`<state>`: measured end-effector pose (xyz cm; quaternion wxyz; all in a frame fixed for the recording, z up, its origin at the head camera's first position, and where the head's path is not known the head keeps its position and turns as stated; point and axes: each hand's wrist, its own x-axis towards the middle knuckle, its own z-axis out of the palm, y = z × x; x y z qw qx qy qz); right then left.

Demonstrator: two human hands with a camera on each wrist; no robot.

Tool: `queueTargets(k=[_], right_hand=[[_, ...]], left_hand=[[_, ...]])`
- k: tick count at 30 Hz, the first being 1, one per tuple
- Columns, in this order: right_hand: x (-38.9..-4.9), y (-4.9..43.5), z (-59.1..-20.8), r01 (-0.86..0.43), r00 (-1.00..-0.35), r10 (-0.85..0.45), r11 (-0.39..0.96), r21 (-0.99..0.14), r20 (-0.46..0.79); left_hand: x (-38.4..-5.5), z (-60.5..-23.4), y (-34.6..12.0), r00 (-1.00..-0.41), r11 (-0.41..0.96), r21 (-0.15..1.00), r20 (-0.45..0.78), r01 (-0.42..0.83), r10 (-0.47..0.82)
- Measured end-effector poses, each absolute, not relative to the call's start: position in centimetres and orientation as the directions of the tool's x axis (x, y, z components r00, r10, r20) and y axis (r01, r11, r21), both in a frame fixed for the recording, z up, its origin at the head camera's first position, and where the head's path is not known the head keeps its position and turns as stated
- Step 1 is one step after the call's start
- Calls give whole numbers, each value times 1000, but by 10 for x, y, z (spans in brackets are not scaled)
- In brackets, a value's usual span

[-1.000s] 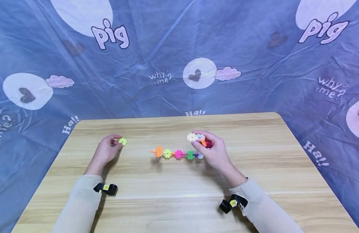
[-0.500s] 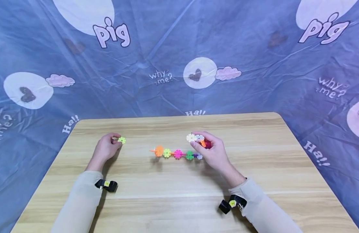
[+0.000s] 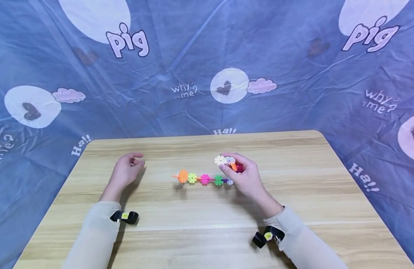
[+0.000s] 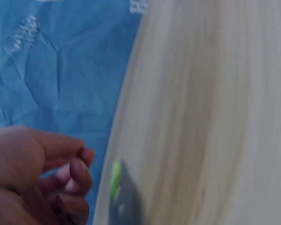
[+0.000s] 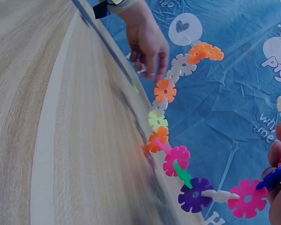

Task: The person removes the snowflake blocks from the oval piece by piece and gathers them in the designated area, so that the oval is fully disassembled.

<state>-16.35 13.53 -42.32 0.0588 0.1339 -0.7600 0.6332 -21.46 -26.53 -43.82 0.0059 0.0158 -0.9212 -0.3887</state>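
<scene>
My right hand [image 3: 246, 174] holds a chain of snowflake discs [image 3: 205, 179], pinching it near a white disc [image 3: 220, 160]. The chain sweeps left in orange, yellow-green, pink, green and pale discs, raised over its shadow. In the right wrist view several discs [image 5: 247, 198] stretch from the fingers [image 5: 275, 153] toward the far orange ones. My left hand [image 3: 125, 171] is at the back left, its fingers loosely bent with nothing between them. A small yellow-green disc [image 4: 115, 179] shows blurred and edge-on just off its fingertips, apart from them in the left wrist view.
A wooden table [image 3: 180, 239] spreads under both hands. Behind it hangs a blue printed cloth [image 3: 180, 45], meeting the table's back edge. A strapped black camera [image 3: 128, 217] sits on the left wrist, another camera [image 3: 259, 239] on the right.
The yellow-green disc was pinched in the left fingers and faced the head camera; now it has left them and shows only as a sliver. The right hand and chain have barely moved.
</scene>
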Motion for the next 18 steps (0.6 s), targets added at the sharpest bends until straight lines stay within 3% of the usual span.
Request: queueTargets(k=[4, 18], right_hand=[[-163, 134, -422, -286, -956, -121, 175, -942, 268], [-165, 128, -420, -302, -951, -131, 184, -935, 282]], left_hand=[[-212, -431, -249, -996, 600, 796, 47, 82, 74], [-204, -404, -194, -959, 506, 833, 100, 226, 264]])
